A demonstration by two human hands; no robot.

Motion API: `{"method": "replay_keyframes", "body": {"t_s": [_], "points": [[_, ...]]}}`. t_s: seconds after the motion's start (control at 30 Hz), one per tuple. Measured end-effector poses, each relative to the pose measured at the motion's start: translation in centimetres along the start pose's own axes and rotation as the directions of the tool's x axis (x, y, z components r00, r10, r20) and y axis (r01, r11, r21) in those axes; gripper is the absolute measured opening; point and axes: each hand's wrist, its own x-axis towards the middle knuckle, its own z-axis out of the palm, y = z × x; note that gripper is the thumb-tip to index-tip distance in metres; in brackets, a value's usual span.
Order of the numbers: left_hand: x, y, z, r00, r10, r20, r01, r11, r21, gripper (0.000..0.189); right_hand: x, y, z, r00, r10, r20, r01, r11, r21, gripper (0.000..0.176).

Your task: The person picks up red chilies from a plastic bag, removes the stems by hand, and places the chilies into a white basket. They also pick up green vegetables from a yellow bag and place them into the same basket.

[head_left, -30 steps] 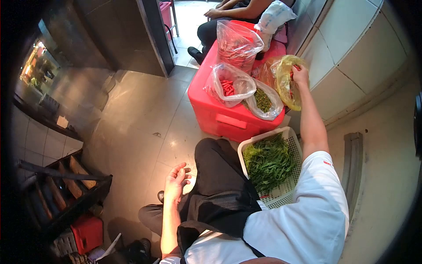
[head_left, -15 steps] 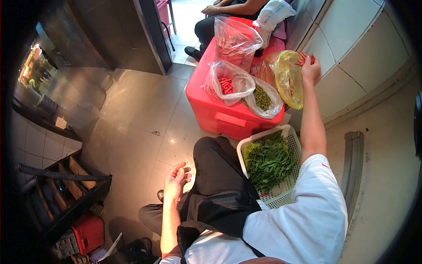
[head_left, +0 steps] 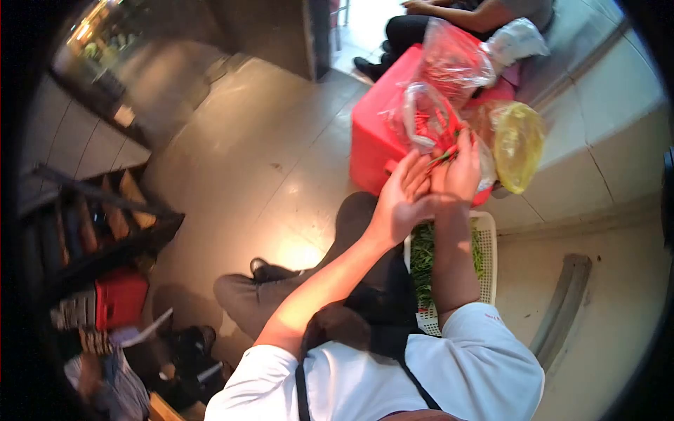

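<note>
Above the red cooler box (head_left: pixel 370 133), both my hands are close together. My right hand (head_left: pixel 461 172) is cupped, palm up, around a few red chilies (head_left: pixel 445 154) with green stems. Beside it, my left hand (head_left: pixel 401 200) has its fingers stretched out toward the chilies and holds nothing I can see. Just beyond is a clear plastic bag (head_left: pixel 414 116) with red chilies inside. A yellow plastic bag (head_left: pixel 519 151) stands to the right. The bag of small green pieces is mostly hidden behind my right hand.
A taller clear bag of red chilies (head_left: pixel 455 67) and a white bundle (head_left: pixel 517 43) sit farther back. Below my forearms is a white basket (head_left: pixel 489 245) of leafy greens (head_left: pixel 423 259). A seated person's leg (head_left: pixel 407 31) is behind the cooler. A dark rack (head_left: pixel 105 224) stands left.
My right hand has come from the yellow bag to in front of the clear chili bag, carrying red chilies. My left hand has risen from beside my knee to meet it. The view has shifted.
</note>
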Motion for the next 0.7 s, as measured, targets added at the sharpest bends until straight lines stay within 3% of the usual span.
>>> {"method": "replay_keyframes", "body": {"t_s": [0.03,0.1,0.2,0.23,0.3,0.37,0.43,0.47,0.53,0.6,0.7], "points": [[0.5,0.4,-0.7,0.99,0.137,-0.016,-0.138,0.99,-0.017,0.092,-1.2,1.9,0.3,1.0,-0.026,0.012,0.027,0.993,-0.114,0.02],[0.5,1.8,-1.7,0.952,0.301,-0.05,-0.304,0.95,-0.072,0.087,-5.2,4.1,1.4,0.977,-0.089,0.193,0.108,0.99,-0.095,0.019],[-0.8,3.2,-4.5,0.925,0.311,-0.217,-0.337,0.937,-0.091,0.077,-8.9,6.2,1.6,0.953,-0.022,0.303,0.155,0.892,-0.425,0.018],[-1.5,3.8,-5.1,0.922,0.291,-0.255,-0.327,0.938,-0.111,0.072,-10.0,6.9,1.8,0.923,-0.049,0.382,0.232,0.863,-0.449,0.018],[-2.7,5.3,-6.0,0.913,0.251,-0.32,-0.313,0.937,-0.157,0.062,-11.9,8.4,2.2,0.915,0.036,0.401,0.072,0.965,-0.251,0.017],[-3.8,5.5,-7.1,0.9,0.316,-0.3,-0.351,0.934,-0.07,0.047,-12.9,9.3,2.1,0.879,0.02,0.476,0.157,0.931,-0.33,0.016],[-5.2,5.9,-7.7,0.883,0.348,-0.315,-0.366,0.931,0.003,0.041,-13.8,9.5,2.2,0.866,0.092,0.492,0.108,0.925,-0.363,0.016],[-5.9,6.3,-7.8,0.9,0.363,-0.242,-0.354,0.932,0.082,0.027,-14.2,9.6,2.4,0.862,0.09,0.499,0.12,0.92,-0.374,0.016],[-6.1,5.7,-8.2,0.833,0.418,-0.363,-0.434,0.9,0.04,0.023,-14.8,9.8,2.9,0.853,0.083,0.515,0.149,0.907,-0.393,0.016],[-6.1,5.9,-8.2,0.777,0.405,-0.483,-0.476,0.879,-0.03,0.022,-15.2,10.7,3.3,0.856,0.108,0.506,0.068,0.946,-0.317,0.016],[-6.0,5.9,-9.4,0.784,0.32,-0.532,-0.55,0.757,-0.354,0.02,-16.2,11.1,4.0,0.849,0.138,0.51,-0.032,0.977,-0.211,0.016]]}}
